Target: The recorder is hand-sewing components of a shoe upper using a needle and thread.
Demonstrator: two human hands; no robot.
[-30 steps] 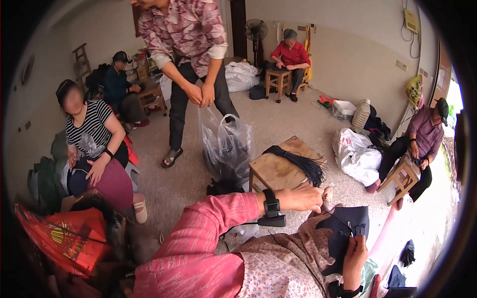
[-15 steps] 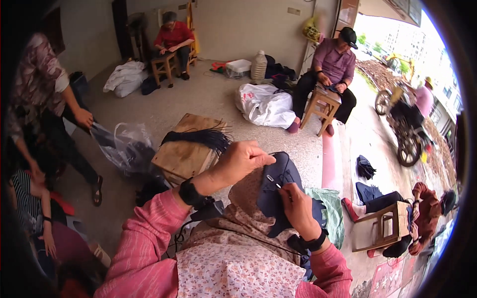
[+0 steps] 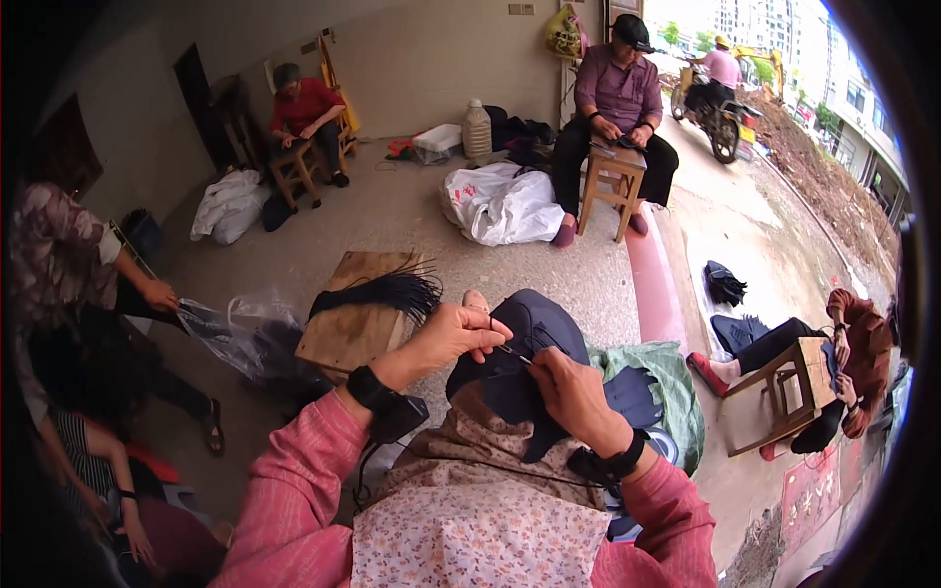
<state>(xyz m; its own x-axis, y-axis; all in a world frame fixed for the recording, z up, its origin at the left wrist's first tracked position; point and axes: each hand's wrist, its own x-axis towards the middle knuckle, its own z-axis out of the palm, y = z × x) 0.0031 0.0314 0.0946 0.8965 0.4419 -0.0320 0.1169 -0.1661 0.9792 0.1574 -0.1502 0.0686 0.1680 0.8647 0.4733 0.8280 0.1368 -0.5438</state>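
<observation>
Over my lap, on a floral apron [image 3: 480,519], lies a dark navy fabric piece [image 3: 534,318], shaped like a shoe upper. My left hand [image 3: 456,338] is closed in a pinch above its left side, on what looks like a thin dark cord. Between the fingers of my right hand [image 3: 580,397] is a slim metal tool like a needle or hook, its tip pointing at the left fingertips. The two hands are close together but apart. Where the tool meets the cord is too small to make out.
Ahead left stands a wooden stool [image 3: 348,338] bearing a bundle of black cords [image 3: 377,294]. A green cloth bag [image 3: 676,392] lies by my right arm. Beyond are a white sack [image 3: 505,206] and people seated at stools. At left, a person holds a clear plastic bag [image 3: 250,333].
My left hand has come down and nearer the right hand, which has shifted slightly left. My view has turned, and the motorcycle outside has ridden farther off.
</observation>
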